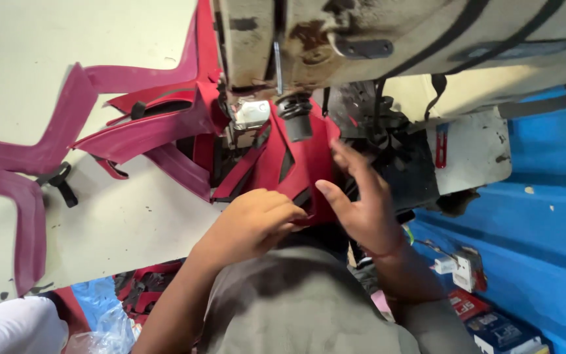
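A worn cream sewing machine (394,46) fills the top of the head view. Red fabric pieces with black strips (276,160) lie bunched under its needle area (250,118). My left hand (253,219) is curled, with its fingers pinching the near edge of the red fabric. My right hand (361,200) is just right of it, fingers spread, thumb on the same fabric edge and fingertips against the black straps (375,121) by the machine.
Long magenta fabric strips (27,164) trail across the cream table (119,223) at left. A blue corrugated wall (545,216) stands at right, with small boxes (499,328) below. White cloth (14,324) shows at the bottom left.
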